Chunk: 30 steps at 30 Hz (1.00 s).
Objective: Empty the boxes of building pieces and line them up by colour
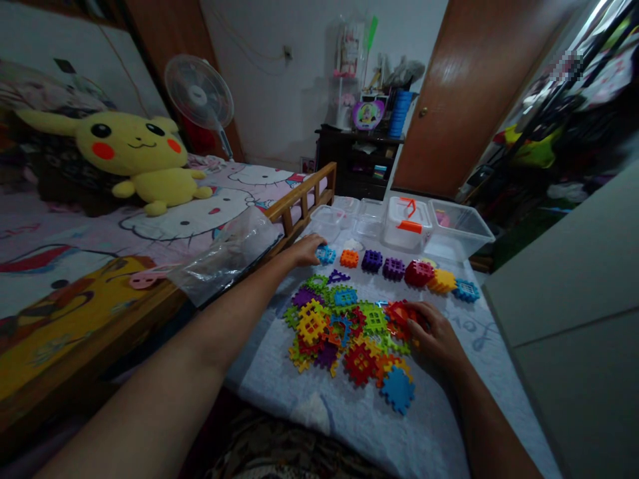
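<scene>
At the far left of the table, my left hand [307, 251] has its fingers closed on a small stack of light blue interlocking tiles [327, 255]. My right hand [438, 334] reaches to the right side of a loose heap, its thumb and fingers bent around a red interlocking tile [399, 314]. The heap mixes notched tiles: a yellow tile [312, 322], a green tile [373, 318], a dark red tile [360, 362] and a solid blue tile [398, 389] at the near edge. Part of the grip of each hand is hard to make out.
Behind the heap runs a row of sorted stacks: orange [349, 258], purple [394, 268], red [419, 273], yellow [442, 281] and blue [466, 290]. Clear plastic boxes [462, 229] and a lidded box [408, 223] stand farther back. A wooden bed rail [304, 199] borders the left.
</scene>
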Available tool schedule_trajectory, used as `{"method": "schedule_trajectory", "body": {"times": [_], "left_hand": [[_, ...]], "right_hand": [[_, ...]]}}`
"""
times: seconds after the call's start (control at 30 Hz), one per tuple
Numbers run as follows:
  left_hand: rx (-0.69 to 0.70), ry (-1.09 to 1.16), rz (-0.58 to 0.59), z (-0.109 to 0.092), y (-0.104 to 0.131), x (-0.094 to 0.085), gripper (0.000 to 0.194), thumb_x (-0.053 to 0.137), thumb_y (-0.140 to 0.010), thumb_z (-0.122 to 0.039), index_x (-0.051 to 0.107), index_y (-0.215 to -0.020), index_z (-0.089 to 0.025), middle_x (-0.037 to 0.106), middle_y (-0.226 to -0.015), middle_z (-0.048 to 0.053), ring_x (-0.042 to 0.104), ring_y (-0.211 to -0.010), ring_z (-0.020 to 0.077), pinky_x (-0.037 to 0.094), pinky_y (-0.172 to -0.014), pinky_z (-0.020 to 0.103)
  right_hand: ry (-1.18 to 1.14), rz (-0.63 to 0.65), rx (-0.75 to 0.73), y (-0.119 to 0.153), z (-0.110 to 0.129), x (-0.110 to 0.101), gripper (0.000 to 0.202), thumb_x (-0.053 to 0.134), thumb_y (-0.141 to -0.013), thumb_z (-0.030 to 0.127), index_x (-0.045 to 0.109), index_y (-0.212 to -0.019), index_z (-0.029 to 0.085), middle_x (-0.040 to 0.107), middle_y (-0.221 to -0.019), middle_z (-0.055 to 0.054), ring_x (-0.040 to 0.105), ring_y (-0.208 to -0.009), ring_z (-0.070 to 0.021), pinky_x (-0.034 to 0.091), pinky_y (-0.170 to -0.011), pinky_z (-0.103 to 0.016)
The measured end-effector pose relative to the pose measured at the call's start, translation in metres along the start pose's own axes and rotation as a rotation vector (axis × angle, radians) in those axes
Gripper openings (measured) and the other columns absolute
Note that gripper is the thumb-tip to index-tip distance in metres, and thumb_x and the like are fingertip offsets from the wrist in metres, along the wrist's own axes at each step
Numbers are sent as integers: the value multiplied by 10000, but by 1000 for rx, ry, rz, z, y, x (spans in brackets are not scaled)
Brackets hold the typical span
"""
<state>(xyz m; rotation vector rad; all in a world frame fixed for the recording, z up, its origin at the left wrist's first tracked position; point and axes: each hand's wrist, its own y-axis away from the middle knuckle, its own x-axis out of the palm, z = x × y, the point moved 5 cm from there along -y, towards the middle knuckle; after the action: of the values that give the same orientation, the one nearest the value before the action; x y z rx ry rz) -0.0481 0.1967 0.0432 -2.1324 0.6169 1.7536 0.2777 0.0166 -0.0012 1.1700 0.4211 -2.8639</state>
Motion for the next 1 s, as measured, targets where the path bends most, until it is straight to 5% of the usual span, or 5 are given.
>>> {"method": "schedule_trajectory", "body": {"times": [0.27,0.53,1.0], "left_hand": [[44,-3,94,3,-37,17,611,662,-619,-139,619,-1229,-138,615,-1250,127,594,-1151,275,456,-1001,318],[59,37,139,7,-40,27,732,675,-568,-149,584,-1294,-176,621,-1284,106,597,-1162,257,481,-987,303],[30,28,160,-2,-47,30,581,666,-558,-142,663,-1137,-183,697,-1186,69,641,-1087,268,500,-931,300]], "right_hand": [[-7,1,15,1,-1,0,312,565,-846,376,702,-1069,207,695,-1064,-104,656,-963,-262,524,-872,-405],[-1,13,33,0,-1,0,317,562,-841,383,697,-1069,210,690,-1084,-104,648,-1002,-268,513,-912,-429],[-6,13,33,1,2,1,307,555,-850,363,703,-1066,203,690,-1058,-106,652,-959,-265,517,-873,-413]]}}
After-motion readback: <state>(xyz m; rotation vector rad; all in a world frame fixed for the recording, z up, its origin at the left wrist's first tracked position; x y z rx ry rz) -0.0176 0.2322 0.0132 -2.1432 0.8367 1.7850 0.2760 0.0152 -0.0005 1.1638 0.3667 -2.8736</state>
